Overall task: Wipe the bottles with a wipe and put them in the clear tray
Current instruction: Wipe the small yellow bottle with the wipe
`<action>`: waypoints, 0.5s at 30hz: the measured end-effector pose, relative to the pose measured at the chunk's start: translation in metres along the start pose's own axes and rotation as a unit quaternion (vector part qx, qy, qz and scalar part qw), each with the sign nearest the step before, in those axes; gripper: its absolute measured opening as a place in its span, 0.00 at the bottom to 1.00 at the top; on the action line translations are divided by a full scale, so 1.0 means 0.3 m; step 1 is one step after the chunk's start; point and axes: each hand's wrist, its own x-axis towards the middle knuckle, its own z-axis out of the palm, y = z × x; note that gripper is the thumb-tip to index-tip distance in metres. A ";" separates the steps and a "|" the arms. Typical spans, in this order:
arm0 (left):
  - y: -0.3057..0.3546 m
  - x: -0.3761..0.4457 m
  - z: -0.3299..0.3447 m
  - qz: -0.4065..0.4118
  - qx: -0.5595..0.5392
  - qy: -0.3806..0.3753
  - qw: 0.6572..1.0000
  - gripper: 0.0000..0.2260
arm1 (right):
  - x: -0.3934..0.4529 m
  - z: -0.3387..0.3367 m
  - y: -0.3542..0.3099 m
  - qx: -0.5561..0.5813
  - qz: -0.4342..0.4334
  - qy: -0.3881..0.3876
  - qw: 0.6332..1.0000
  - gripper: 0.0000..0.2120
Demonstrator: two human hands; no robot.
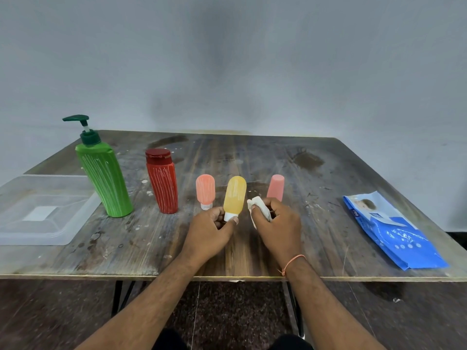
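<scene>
My left hand (209,229) grips a small yellow bottle (235,194) by its white cap, held upright with the cap down, above the table's middle. Just right of it, my right hand (276,223) is closed around a crumpled white wipe (257,205), close to the bottle but apart from it. Standing on the table are a tall green pump bottle (104,178), a red bottle (163,183), a small pink bottle (205,189) with white streaks, and another pink bottle (276,186) partly behind my right hand. The clear tray (15,231) lies at the left with nothing in it.
A blue pack of wipes (394,233) lies at the right of the worn wooden table (316,173). The table's front edge runs just under my wrists; a grey wall stands behind. White streaks mark the green and red bottles.
</scene>
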 end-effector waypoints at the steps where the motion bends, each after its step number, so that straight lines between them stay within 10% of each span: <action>1: -0.002 0.001 0.000 0.001 0.007 -0.005 1.000 0.05 | 0.002 0.000 0.000 0.001 0.009 0.004 1.000 0.04; 15: -0.009 -0.001 -0.006 0.038 0.025 -0.050 0.998 0.08 | -0.014 -0.001 -0.008 -0.044 -0.071 -0.019 0.996 0.02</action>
